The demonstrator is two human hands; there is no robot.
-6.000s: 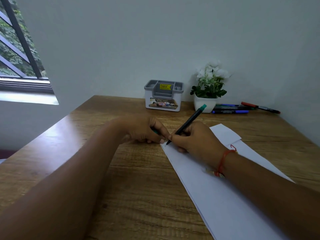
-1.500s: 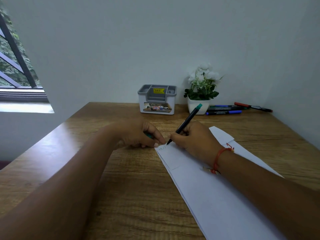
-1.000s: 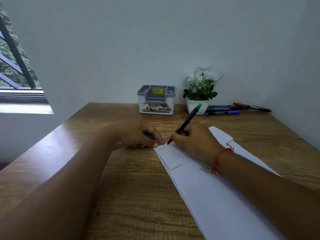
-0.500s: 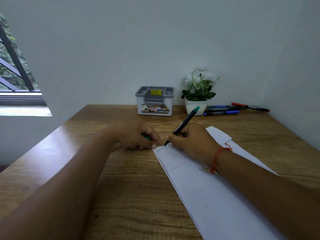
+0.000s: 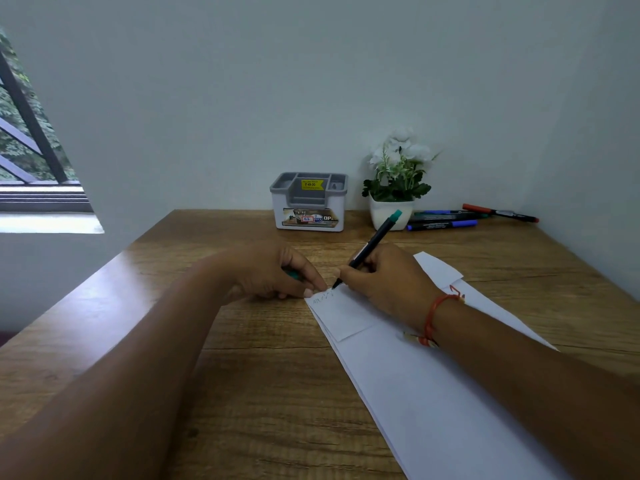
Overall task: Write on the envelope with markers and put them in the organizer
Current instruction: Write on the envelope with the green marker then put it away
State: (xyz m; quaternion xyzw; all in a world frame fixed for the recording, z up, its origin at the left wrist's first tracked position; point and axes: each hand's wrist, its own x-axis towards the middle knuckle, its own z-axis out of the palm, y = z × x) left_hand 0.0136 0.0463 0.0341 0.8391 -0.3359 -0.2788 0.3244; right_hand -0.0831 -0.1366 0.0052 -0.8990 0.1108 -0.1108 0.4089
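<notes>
A long white envelope (image 5: 426, 386) lies slantwise on the wooden desk (image 5: 263, 382). My right hand (image 5: 384, 282) grips a black marker with a green end (image 5: 374, 242), its tip touching the envelope's far left corner beside a short line of faint writing (image 5: 322, 300). My left hand (image 5: 273, 271) is closed around a green marker cap (image 5: 293, 274), and its fingertips press the envelope's corner. The grey and white organizer (image 5: 308, 202) stands at the back of the desk, with no markers in it that I can see.
A white pot of white flowers (image 5: 394, 188) stands right of the organizer. Several markers (image 5: 446, 221), blue, dark and red, lie behind it near the right wall. A window is at the far left.
The marker tip has crept slightly to the right along the envelope's corner and the faint written line has grown. My left hand has stayed put, and the view has shifted a little.
</notes>
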